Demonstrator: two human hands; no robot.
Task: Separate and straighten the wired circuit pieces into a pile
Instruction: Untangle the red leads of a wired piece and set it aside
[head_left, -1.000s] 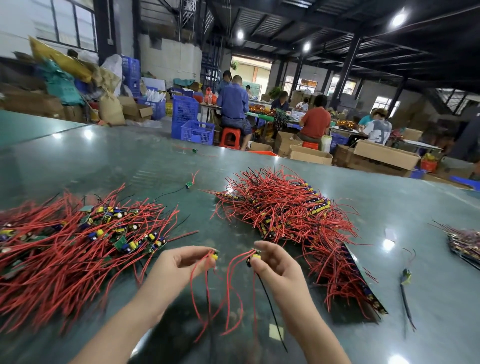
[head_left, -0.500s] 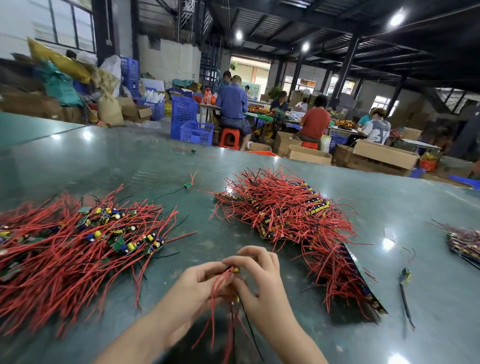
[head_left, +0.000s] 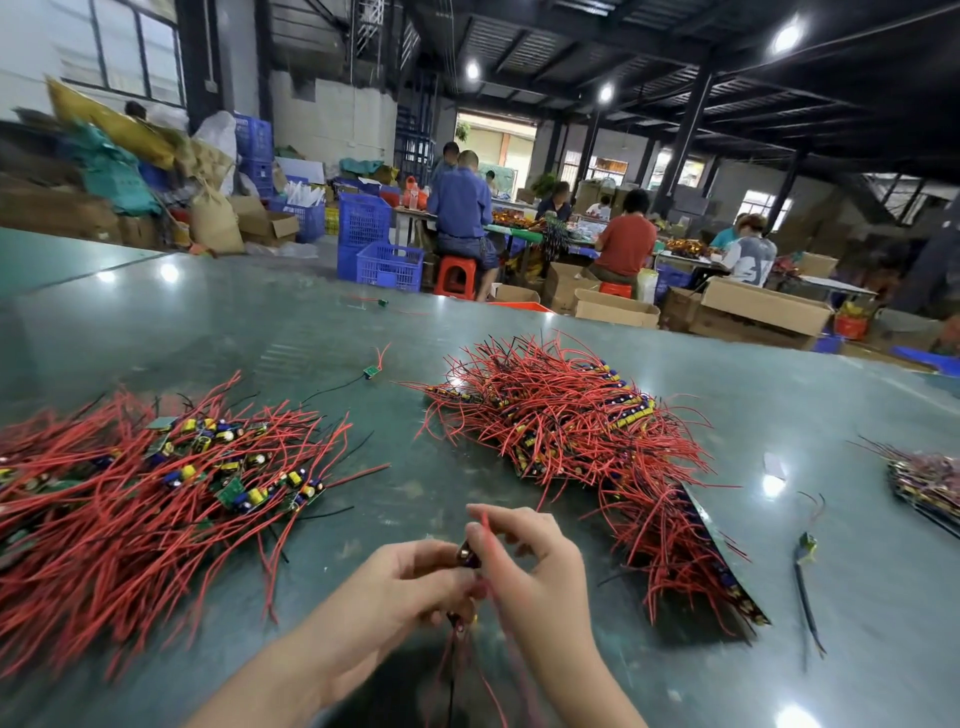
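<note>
You are holding the wired circuit pieces (head_left: 467, 558) between your two hands, above the near edge of the bench (head_left: 249, 332), about midway along it. Your left hand (head_left: 400, 582) is curling its fingers around the small boards from the left, and your right hand (head_left: 524, 561) is pinching them from the right, with one red lead running up past its fingertips. The hands are touching each other at the boards. Red and black leads are hanging down from the grip toward you; motion blur is hiding how many pieces you are gripping.

Two large heaps are lying on the bench: a loose pile (head_left: 135, 499) by the left edge, with its red leads fanned out, and a stacked pile (head_left: 571, 431) beyond your right hand, running toward the near right. A third, smaller bundle (head_left: 924, 483) is sitting at the right edge. Three single pieces are lying apart: one (head_left: 371, 370) between the two heaps, one (head_left: 383, 302) near the far edge, one (head_left: 806, 543) to the right.
</note>
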